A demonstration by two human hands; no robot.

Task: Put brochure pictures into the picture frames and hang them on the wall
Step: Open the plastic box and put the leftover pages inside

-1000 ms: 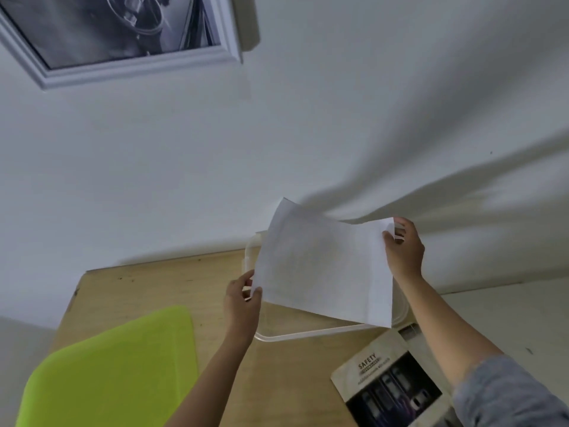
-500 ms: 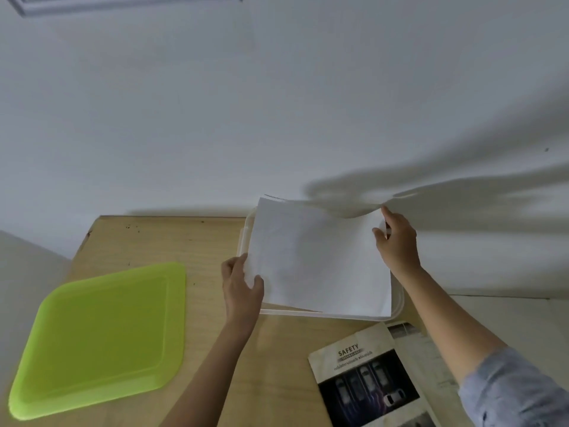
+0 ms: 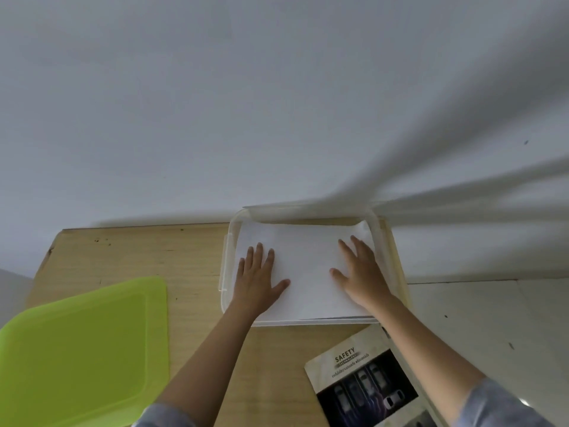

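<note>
**Sheet down flat in the container; brochure lies nearest the right hand**

Half a second ago the white sheet (image 3: 308,266) was held up by its edges; it now lies flat inside the clear container (image 3: 226,272), and both hands have come down on top of it.

The brochure (image 3: 363,383), cover up with the word SAFETY readable, lies on the surface (image 3: 138,254) just in front of the container's near rim. Its long axis runs diagonally, from that rim down toward the person's right. It sits on the person's side of the right hand (image 3: 360,272), and the right forearm crosses its upper corner. The left hand (image 3: 257,278) is farther off, across the container. So the right hand looks the better placed to draw back and take it.

Both hands are spread, fingers straight, palms pressing the sheet and grasping nothing.

A green lid (image 3: 80,343) rests on the surface well to the left. No picture frame is in view on the wall (image 3: 277,103) behind.
</note>
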